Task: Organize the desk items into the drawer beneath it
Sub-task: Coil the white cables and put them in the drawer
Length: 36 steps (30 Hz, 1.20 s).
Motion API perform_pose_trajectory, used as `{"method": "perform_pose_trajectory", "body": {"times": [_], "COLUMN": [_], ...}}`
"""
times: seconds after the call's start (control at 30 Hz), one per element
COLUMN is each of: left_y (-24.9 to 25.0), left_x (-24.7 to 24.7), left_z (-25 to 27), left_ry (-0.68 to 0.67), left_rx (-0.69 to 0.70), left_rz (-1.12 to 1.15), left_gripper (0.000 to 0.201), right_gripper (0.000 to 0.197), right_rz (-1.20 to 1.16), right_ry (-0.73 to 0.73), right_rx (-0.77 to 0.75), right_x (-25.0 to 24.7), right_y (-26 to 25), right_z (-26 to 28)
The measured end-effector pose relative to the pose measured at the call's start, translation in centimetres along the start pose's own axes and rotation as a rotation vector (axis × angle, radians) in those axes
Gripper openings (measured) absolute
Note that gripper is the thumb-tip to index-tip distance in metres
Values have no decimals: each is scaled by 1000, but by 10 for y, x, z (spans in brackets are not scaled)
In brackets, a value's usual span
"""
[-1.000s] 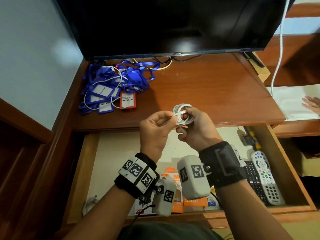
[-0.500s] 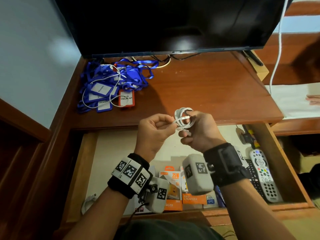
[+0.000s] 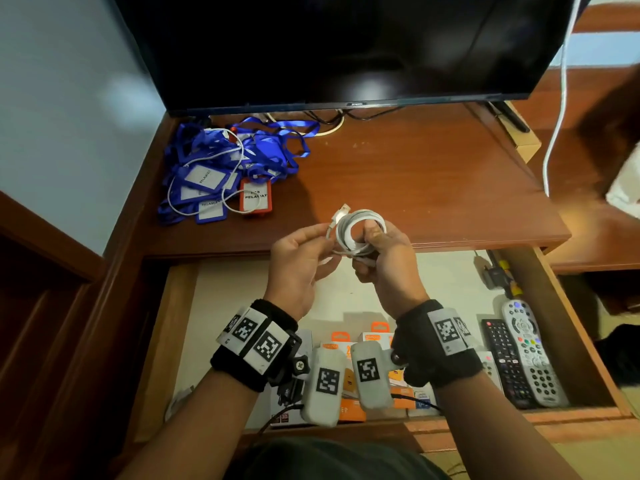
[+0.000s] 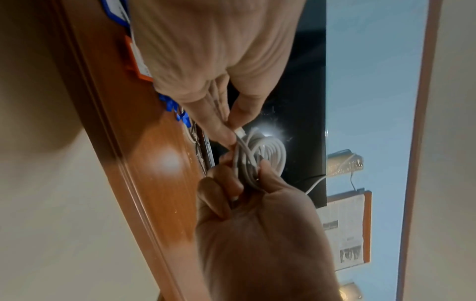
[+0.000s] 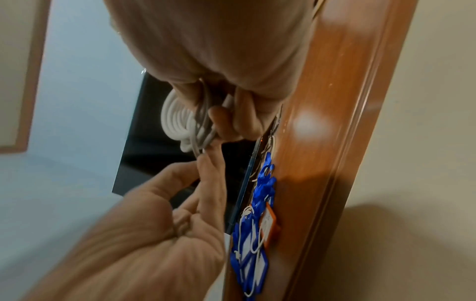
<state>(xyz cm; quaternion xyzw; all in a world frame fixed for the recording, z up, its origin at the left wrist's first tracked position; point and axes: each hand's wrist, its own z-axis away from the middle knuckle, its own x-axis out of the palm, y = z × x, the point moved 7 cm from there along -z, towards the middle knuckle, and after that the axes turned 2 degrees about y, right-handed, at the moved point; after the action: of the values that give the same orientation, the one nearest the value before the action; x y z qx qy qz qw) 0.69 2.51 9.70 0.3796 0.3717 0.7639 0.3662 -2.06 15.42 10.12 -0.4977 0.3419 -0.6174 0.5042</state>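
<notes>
The right hand [image 3: 384,265] grips the soft, light cable [image 3: 360,233] coil; the left hand [image 3: 298,265] pinches its loose end.

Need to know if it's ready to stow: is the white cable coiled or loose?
Coiled: the cable sits in loops in the right hand; the left hand pinches its plug end.

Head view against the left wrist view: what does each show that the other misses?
Only the head view shows the open drawer with its two remotes and orange boxes. Only the left wrist view shows the right hand's fingers curled round the white cable coil from below. Both show the left hand pinching the cable's plug end, the right hand, and the blue lanyards.
</notes>
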Motion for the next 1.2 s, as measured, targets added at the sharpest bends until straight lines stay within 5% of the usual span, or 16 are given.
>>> {"method": "perform_pose_trajectory", "body": {"times": [0.17,0.5,0.7,1.0,1.2], "left_y": [0,-3,-18,-17,-11], "left_x": [-2,-1,-17,-15,-20], "left_z": [1,3,-4,-1,1], "left_ry": [-62,-179,-25,-49,-81], "left_rx": [14,30,-44,-113,-87], "left_rz": [-216,-296,-188,-101,-248], "left_gripper": [28,35,29,24,8], "right_gripper": [21,15,38,20,14], "right_rz": [74,1,128,386,426], "right_ry": [12,-63,-165,-92,-213], "right_rx": [-3,268,397,348,267], "right_x": [2,2,5,4,14], "right_y": [0,28,43,43,42], "right_z": [-2,1,9,2,10]}}
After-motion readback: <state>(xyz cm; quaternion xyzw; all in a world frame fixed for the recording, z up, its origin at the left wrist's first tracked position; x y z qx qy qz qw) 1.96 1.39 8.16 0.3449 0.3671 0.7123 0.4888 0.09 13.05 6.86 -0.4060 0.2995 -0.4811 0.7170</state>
